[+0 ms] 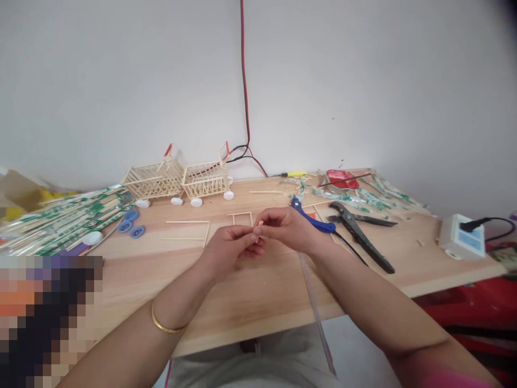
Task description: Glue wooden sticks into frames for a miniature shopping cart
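Glue gun point(317, 221) beside right hand point(286, 227)

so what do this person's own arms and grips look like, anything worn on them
The left forearm and right forearm are sleeveless. A thin, gold-coloured bangle circles the left one near the wrist; none shows on the right. The left grip and right grip are ungloved human hands. Whether the blurred pink patch near the right elbow is clothing, I can't tell.

A pale wooden piece point(260, 222), partly hidden, is held between the left hand point(229, 243) and right hand point(283, 228)
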`<control>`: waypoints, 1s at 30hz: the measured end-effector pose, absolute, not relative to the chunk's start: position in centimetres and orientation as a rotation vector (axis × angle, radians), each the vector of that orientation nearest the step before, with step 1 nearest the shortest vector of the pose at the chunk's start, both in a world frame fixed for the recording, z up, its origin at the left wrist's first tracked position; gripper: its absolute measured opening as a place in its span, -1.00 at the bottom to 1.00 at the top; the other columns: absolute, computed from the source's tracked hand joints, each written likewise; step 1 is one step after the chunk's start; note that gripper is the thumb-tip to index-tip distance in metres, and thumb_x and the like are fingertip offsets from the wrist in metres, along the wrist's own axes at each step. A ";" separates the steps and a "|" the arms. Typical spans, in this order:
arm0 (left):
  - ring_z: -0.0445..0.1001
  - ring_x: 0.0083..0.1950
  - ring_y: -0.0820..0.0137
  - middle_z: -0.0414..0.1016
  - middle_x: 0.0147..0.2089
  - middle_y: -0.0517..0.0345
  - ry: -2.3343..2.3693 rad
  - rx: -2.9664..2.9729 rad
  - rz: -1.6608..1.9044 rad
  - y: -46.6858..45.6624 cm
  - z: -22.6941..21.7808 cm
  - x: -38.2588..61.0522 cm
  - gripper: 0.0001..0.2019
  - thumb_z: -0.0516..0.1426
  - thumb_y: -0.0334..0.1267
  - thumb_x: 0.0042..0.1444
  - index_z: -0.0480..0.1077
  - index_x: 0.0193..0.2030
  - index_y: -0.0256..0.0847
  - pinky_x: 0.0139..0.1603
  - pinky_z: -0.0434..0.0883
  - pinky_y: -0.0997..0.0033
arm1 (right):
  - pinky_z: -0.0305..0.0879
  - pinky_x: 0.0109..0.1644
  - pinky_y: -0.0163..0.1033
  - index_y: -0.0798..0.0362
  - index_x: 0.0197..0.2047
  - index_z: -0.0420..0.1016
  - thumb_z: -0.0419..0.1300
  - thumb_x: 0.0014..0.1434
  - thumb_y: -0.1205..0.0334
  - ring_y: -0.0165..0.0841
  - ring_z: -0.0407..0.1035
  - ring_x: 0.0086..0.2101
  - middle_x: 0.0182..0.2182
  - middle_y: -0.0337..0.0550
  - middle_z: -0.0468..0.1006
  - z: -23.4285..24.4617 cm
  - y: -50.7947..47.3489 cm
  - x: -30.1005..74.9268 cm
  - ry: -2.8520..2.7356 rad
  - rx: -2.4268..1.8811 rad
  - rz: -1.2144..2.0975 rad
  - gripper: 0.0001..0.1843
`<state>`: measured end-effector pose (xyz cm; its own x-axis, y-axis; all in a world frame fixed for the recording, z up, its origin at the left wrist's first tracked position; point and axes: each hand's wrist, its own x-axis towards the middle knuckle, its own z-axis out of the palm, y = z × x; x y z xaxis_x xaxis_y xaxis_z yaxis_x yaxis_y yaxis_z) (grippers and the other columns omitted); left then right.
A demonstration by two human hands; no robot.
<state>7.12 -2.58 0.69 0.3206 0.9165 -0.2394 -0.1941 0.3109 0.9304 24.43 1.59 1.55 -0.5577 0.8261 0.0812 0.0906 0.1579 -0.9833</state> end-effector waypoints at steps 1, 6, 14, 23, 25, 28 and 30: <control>0.45 -0.43 0.48 0.52 -0.39 0.09 0.968 0.985 0.887 -2.7 0.7 7.2 -0.77 0.27 -0.19 -0.10 0.50 -0.33 -0.30 -0.35 0.43 0.44 | 0.30 -0.37 -0.32 0.11 -0.36 0.47 0.26 0.03 0.06 -0.46 0.34 -0.47 -0.50 -0.23 0.46 1.6 1.5 24.4 -1.818 -0.873 1.442 -0.74; 0.39 -0.50 0.53 0.45 -0.48 0.17 1.001 1.138 0.883 -2.9 0.7 7.4 -0.77 0.25 -0.15 -0.08 0.47 -0.43 -0.31 -0.43 0.39 0.49 | 0.30 -0.33 -0.31 0.11 -0.31 0.48 0.21 0.07 0.03 -0.44 0.36 -0.44 -0.47 -0.21 0.48 2.2 1.7 24.8 -1.957 -0.802 1.447 -0.72; 0.42 -0.45 0.50 0.47 -0.46 0.16 1.098 1.078 1.082 -1.5 0.0 6.3 -0.72 0.26 -0.08 -0.12 0.47 -0.39 -0.29 -0.37 0.42 0.48 | 0.21 -0.23 -0.29 0.10 -0.25 0.52 0.04 0.18 0.20 -0.37 0.38 -0.34 -0.34 -0.13 0.56 4.2 6.4 28.2 -2.096 -1.405 0.275 -0.74; 0.29 -0.55 0.54 0.34 -0.61 0.25 1.170 1.286 1.066 -2.4 1.8 6.6 -0.76 0.20 -0.09 -0.08 0.48 -0.46 -0.26 -0.48 0.30 0.55 | 0.18 -0.22 -0.32 0.08 -0.22 0.60 0.08 0.10 0.24 -0.29 0.42 -0.26 -0.25 -0.02 0.60 4.6 11.9 28.0 -2.574 -1.793 -0.033 -0.72; 0.28 -0.55 0.53 0.32 -0.63 0.25 1.194 1.332 1.060 -2.4 1.8 6.7 -0.76 0.19 -0.09 -0.07 0.48 -0.48 -0.25 -0.49 0.28 0.54 | 0.20 -0.22 -0.31 0.12 -0.23 0.59 0.09 0.09 0.25 -0.26 0.43 -0.26 -0.24 0.05 0.60 3.3 12.3 26.6 -2.599 -1.808 -0.053 -0.72; 0.27 -0.54 0.52 0.30 -0.63 0.26 1.225 1.335 1.101 -2.2 1.6 6.4 -0.77 0.19 -0.10 -0.06 0.49 -0.45 -0.26 -0.48 0.27 0.54 | 0.19 -0.17 -0.30 0.17 -0.20 0.57 0.07 0.11 0.30 -0.24 0.42 -0.21 -0.19 0.14 0.57 1.9 12.2 25.3 -2.610 -1.786 -0.088 -0.71; 0.26 -0.53 0.54 0.30 -0.62 0.27 1.246 1.281 1.169 -1.8 1.3 5.9 -0.75 0.20 -0.09 -0.05 0.49 -0.37 -0.27 -0.46 0.27 0.55 | 0.19 -0.18 -0.32 0.15 -0.20 0.56 0.05 0.13 0.28 -0.27 0.42 -0.23 -0.20 0.10 0.58 2.1 12.0 25.6 -2.602 -1.759 -0.095 -0.71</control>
<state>5.91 -1.81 1.33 0.0176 0.9998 0.0113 0.0746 -0.0126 0.9971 25.57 11.95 2.07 -0.3733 0.9271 0.0333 0.9271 0.3715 0.0502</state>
